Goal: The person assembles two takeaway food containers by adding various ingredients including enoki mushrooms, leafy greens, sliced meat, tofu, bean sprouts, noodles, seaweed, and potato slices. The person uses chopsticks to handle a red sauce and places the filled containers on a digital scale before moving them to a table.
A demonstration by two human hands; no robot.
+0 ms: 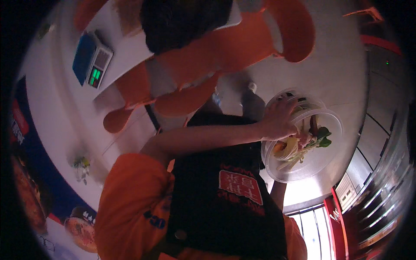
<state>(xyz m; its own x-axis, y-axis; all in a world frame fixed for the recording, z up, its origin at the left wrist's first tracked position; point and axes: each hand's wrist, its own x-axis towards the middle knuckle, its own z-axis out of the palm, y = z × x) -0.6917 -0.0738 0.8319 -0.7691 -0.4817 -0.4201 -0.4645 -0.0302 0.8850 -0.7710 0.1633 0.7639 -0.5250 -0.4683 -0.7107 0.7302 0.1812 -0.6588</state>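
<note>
My left hand (pixel 281 118) reaches across my body to the right, its fingers bent over the rim of a clear plastic bowl (pixel 323 167). Noodles (pixel 287 151), green leaves (pixel 323 138) and some reddish pieces lie inside this bowl, near my thumb. Just beyond it, a second clear round rim (pixel 318 99) overlaps the bowl, with something dark under my fingertips; whether it is another bowl or a lid, I cannot tell. My right forearm (pixel 278 193) comes up below the bowl, which hides my right hand.
Orange chairs (pixel 242 41) line a white table (pixel 130 54) ahead. A scale (pixel 97 69) with a blue top and green display stands on it, beside a dark rounded shape (pixel 184 21). Shelving (pixel 381 212) with a red frame runs along the right. A food poster (pixel 32 173) is at left.
</note>
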